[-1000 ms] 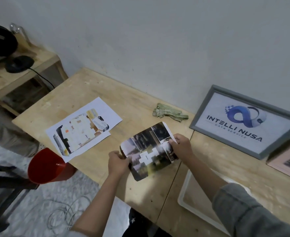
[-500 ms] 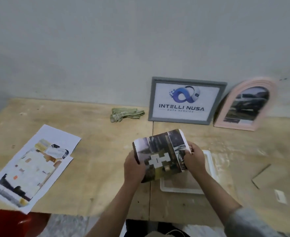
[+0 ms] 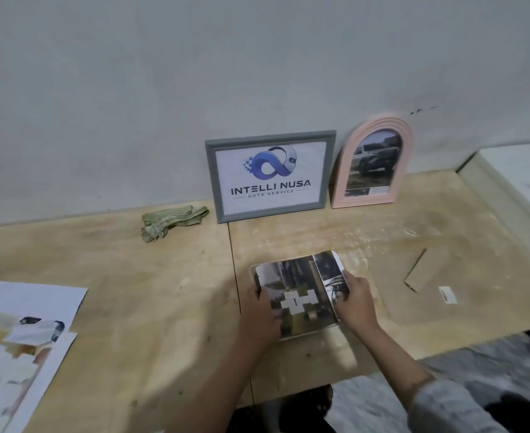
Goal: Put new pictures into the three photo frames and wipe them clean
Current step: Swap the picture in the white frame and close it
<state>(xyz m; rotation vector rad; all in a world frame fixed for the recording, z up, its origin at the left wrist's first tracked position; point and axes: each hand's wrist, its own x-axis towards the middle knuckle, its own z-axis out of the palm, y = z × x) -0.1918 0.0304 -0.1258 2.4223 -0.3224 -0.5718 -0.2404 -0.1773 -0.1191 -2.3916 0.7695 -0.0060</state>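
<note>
While the printed picture (image 3: 299,293) lay curled low over the counter (image 3: 164,292), left hand (image 3: 262,314) and right hand (image 3: 355,303) gripped its opposite edges, fingers (image 3: 349,281) clamped on the paper.

My left hand (image 3: 262,310) and forearm are bare, with no sleeve in sight; my right hand (image 3: 355,303) is bare too; a grey, faintly striped sleeve (image 3: 454,404) covers my right arm, its cuff pushed partway up the forearm.

A pale plywood table (image 3: 107,276) meets a plain grey-white wall (image 3: 195,73) at twelve o'clock; mottled grey floor (image 3: 476,364) shows at five o'clock.
</note>
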